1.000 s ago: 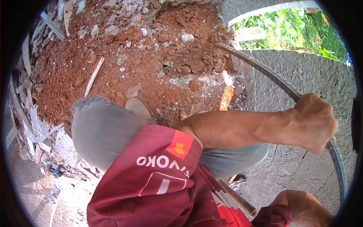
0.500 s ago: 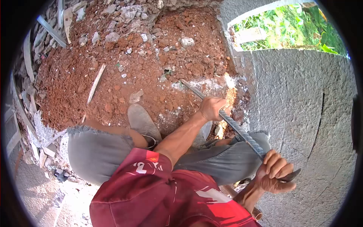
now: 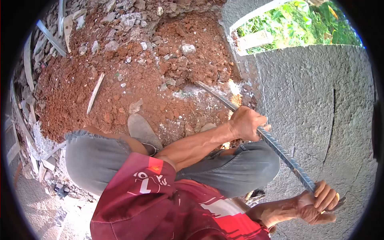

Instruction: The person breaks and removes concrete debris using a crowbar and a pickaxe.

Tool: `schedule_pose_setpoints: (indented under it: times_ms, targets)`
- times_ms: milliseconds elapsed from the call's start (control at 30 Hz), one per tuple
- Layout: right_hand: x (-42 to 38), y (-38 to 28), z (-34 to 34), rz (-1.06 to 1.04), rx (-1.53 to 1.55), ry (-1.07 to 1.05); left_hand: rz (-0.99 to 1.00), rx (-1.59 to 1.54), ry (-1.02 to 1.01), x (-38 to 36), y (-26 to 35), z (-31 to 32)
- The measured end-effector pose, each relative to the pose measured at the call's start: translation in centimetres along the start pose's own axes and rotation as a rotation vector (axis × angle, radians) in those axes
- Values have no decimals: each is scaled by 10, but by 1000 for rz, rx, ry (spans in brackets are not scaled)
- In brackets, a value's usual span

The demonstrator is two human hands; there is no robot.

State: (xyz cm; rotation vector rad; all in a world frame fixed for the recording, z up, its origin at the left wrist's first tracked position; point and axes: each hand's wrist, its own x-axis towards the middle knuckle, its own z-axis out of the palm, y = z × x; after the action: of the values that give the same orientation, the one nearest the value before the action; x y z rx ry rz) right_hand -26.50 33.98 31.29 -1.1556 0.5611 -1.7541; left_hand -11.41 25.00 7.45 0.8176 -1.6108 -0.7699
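A long ribbed steel bar slants from the red soil down to the lower right. My left hand is closed round it near its middle. Close to the bent end at the lower right, my right hand grips the same bar with fingers wrapped over it. The bar's far tip reaches the loose, broken soil beside a pale patch; whether it is sunk in cannot be made out. My bent knees lie on both sides below the left forearm, and a dusty shoe rests on the soil.
A rough grey cement wall with cracks stands close on the right, with an opening onto green plants above. Stones, including a pale one, and a wooden strip lie on the soil. Rubble and slats line the left.
Both hands have moved right and downward, with the bar drawn the same way. Its tip sits slightly right of before. The whole view has shifted a little.
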Motion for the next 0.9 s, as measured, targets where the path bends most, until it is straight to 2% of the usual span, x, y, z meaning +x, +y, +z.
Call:
schedule_pose_setpoints:
  times_ms: [67, 133, 167, 267, 333, 600, 633, 667, 733, 800, 833, 867, 900]
  targets:
    - [32, -19, 23, -45, 28, -75, 23, -22, 36, 26, 27, -3]
    - [53, -31, 51, -176, -226, 46, 49, -60, 67, 44, 47, -12]
    - [58, -30, 57, -179, -236, 35, 4, -95, 47, 52, 55, -17]
    - [72, -26, 69, -75, -214, 5, -53, -166, 69, 56, 56, -13]
    - [79, -22, 67, 49, -174, -136, 7, -204, 125, 55, 49, -6]
    - [131, -8, 73, 40, -99, -150, 104, -247, 230, 70, 35, -2]
    - [141, -4, 72, -22, -108, -110, 112, -240, 243, 77, 30, -9]
    - [152, 0, 70, -85, -115, -69, 72, -174, 206, 85, 24, -18]
    - [176, 12, 68, -93, -124, -134, 39, -96, 188, 99, 9, -36]
    - [200, 32, 74, -152, -202, -183, -116, 13, 209, 106, -14, -50]
    - [210, 46, 85, -163, -245, -208, -221, 33, 152, 107, -25, -59]
    - [224, 62, 94, -147, -214, -258, -212, 44, 167, 108, -36, -68]
    - [240, 76, 101, -148, -287, -259, -311, 146, 269, 106, -46, -75]
